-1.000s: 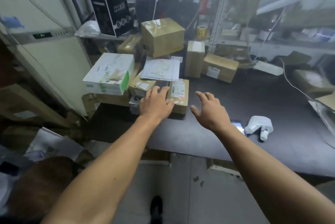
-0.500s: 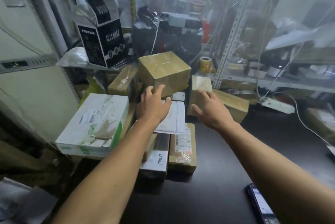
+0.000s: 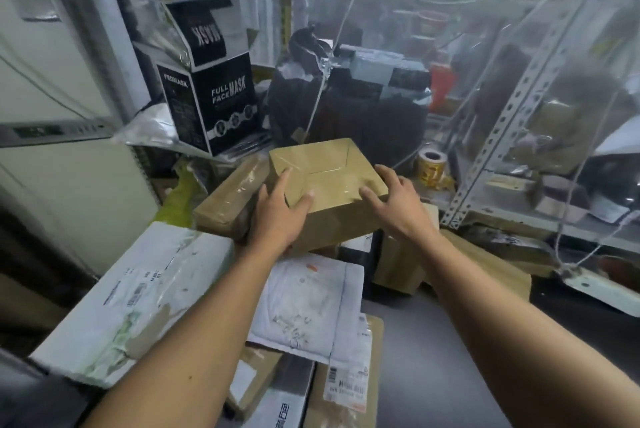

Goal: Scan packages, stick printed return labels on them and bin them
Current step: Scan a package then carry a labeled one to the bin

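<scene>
A brown taped cardboard box [image 3: 323, 173] sits on top of the pile of packages at the back of the dark table. My left hand [image 3: 277, 216] grips its near left corner, thumb on the top face and fingers along the left side. My right hand [image 3: 398, 201] rests on its right edge with spread fingers on the top and side. Below the box lies a white padded mailer [image 3: 311, 303], and a flat brown parcel with a printed label [image 3: 349, 389] sits nearer me.
A large white box [image 3: 131, 299] lies at the left. Another brown parcel [image 3: 225, 202] leans behind my left hand. A black face-mask carton [image 3: 211, 105] stands on the shelf. A label roll [image 3: 431, 164] and metal shelving [image 3: 502, 130] stand at the right, with a brown box [image 3: 485, 265].
Both hands reached forward and up from the low parcels to the brown box on the pile and now hold its two sides. The camera moved closer to the pile.
</scene>
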